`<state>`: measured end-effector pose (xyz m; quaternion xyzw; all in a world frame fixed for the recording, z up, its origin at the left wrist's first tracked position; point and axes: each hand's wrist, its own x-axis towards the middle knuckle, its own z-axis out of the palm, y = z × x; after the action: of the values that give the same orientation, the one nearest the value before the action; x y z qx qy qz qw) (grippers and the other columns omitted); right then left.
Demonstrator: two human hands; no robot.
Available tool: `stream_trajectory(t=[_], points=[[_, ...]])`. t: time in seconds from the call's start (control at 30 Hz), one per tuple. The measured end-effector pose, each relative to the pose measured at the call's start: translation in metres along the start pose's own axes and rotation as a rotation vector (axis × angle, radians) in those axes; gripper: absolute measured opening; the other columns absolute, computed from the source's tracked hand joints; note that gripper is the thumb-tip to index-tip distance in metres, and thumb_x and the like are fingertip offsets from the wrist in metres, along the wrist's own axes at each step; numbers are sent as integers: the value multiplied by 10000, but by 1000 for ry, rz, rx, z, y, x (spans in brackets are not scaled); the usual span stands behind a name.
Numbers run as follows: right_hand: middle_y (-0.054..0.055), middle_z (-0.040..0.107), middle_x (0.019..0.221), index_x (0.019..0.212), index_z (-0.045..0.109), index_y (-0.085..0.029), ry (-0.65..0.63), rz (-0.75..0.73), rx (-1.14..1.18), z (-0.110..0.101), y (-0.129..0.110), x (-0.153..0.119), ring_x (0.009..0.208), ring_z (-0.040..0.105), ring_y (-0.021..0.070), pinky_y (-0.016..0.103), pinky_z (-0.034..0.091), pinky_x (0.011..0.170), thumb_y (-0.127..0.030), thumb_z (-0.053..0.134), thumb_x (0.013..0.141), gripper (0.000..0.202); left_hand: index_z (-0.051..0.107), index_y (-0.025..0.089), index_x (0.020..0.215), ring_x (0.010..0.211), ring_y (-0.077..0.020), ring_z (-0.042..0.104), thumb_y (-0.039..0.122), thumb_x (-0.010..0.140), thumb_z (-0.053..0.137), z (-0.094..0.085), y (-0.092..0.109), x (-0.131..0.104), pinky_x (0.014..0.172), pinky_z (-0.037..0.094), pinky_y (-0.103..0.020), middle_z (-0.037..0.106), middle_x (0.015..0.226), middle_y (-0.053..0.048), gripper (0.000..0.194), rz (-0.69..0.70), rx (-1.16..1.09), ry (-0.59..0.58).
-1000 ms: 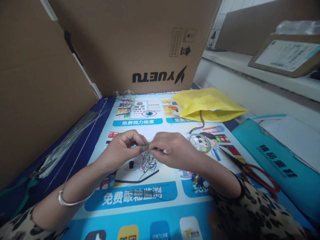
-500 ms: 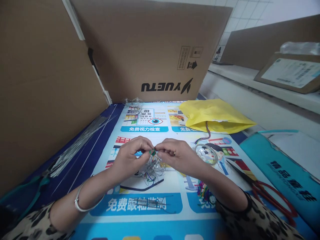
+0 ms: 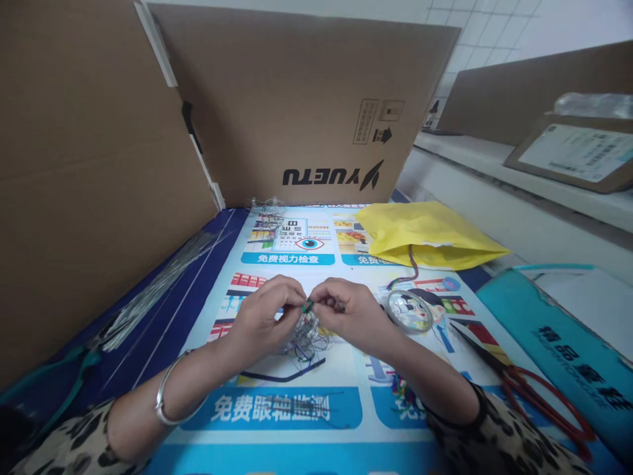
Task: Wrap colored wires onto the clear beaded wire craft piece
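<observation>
My left hand (image 3: 270, 315) and my right hand (image 3: 349, 310) meet over the middle of the printed sheet, fingertips pinched together. Between them is a small dark-green piece (image 3: 307, 306), too small to identify; both hands grip it. Just below the fingers lies a tangle of thin clear and coloured wires (image 3: 309, 340), partly covered by my hands. A dark strip (image 3: 291, 377) curves across the sheet under the tangle. To the right of my right hand rests a round clear dish (image 3: 409, 311).
Red-handled scissors (image 3: 539, 402) lie at right, near a teal box (image 3: 554, 336). A yellow bag (image 3: 435, 234) sits behind, a braided cord at its mouth. Bundled wires (image 3: 153, 290) and teal-handled pliers (image 3: 74, 369) lie left. Cardboard panels (image 3: 297, 99) stand behind and left.
My hands stay pinched together; the right fingers have curled and shifted slightly, and more of the green piece shows. The whole view has moved slightly.
</observation>
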<state>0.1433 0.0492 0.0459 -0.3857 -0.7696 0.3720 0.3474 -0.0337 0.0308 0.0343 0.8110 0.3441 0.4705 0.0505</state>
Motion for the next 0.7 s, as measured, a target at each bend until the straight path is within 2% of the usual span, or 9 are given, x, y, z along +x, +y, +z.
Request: stream_trajectory(t=[0.17,0.37,0.47,0.57,0.63,0.7], points=[[-37,550,626,682,584,-168,26,-14,-54,-8,-1,-1,542,491,74,178,381,499,-52,537,664,127,518,170,809,785,-131,557,16,820,467,-7,-8,3,702,443,-244,595,803,-25,163,-41,50,-165],[-35,541,603,642,570,-164,0,11,-174,-18,-2,0,529,487,77,183,372,487,-35,513,625,142,508,162,831,780,-192,531,118,885,396,-18,-12,8,705,417,-327,568,835,-53,132,-172,413,-462],[-31,547,616,659,567,-168,22,8,-218,-16,1,0,535,492,81,190,367,495,-54,518,646,124,501,164,814,754,-200,518,145,904,344,-19,-11,10,675,394,-335,548,830,-55,182,-222,468,-585],[-23,555,633,673,573,-171,42,-7,-278,-14,4,1,551,500,89,199,361,506,-72,525,662,111,483,168,738,720,-182,489,171,914,318,-21,-8,15,650,370,-316,520,784,-40,241,-263,336,-630],[-21,559,637,677,578,-172,50,-17,-304,-13,7,1,556,502,92,202,357,512,-74,528,664,111,483,168,702,744,-171,486,196,912,343,-23,-6,19,678,366,-305,519,770,-29,254,-301,143,-592],[-19,563,639,681,581,-172,50,-24,-319,-13,9,2,562,504,94,203,355,520,-71,526,664,116,501,161,675,792,-158,500,221,900,391,-24,-5,20,702,370,-286,550,844,-36,257,-387,-123,-525]])
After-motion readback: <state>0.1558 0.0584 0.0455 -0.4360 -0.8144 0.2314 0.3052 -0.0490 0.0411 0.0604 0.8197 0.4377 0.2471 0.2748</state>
